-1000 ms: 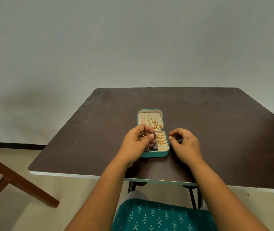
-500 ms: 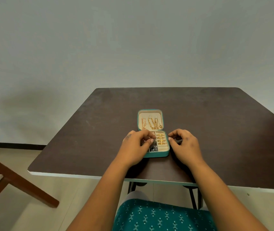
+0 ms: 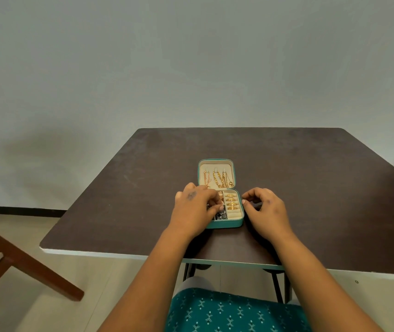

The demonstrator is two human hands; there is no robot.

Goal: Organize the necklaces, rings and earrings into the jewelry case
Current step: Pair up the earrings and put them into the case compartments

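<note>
Teal jewelry case (image 3: 224,224) sits open on dark brown table (image 3: 311,188), roughly mid-width, nearer the front edge than the back. Lid (image 3: 216,165) lies back flat toward far side, cream lining up. Gold necklaces (image 3: 220,179) hang in the lid in approx 3 strands. Base right column holds gold rings (image 3: 231,202) in cream roll slots, 4 seen, nearest slots bare. Dark beaded items (image 3: 221,215) in front-left compartment; can't tell if earrings or sth else, too small.

L hand (image 3: 194,209) lies over left half of base, palm down, fingers curled into the compartments, tips near a small gold piece (image 3: 220,195). Whether it pinches anything can't tell, fingertips hide the contact. R hand (image 3: 266,212) on table just beside the case's right wall, fingers loosely curled, thumb and index close together near the rim; nothing seen betw them, touching the case or not: unclear.

Room: wide bare tabletop left, right and behind case. Front edge w/ white trim runs below both wrists; left-front corner rounded; right side of table cut off by frame. Back edge near grey wall (image 3: 191,68).

Hidden/cut: left part of base under L hand. Table legs (image 3: 276,286) partly seen under front edge. Brown wooden chair (image 3: 23,262) at lower left, cropped. Teal patterned cloth (image 3: 227,312) at bottom, betw the forearms, cropped. Both arms run off bottom edge.
</note>
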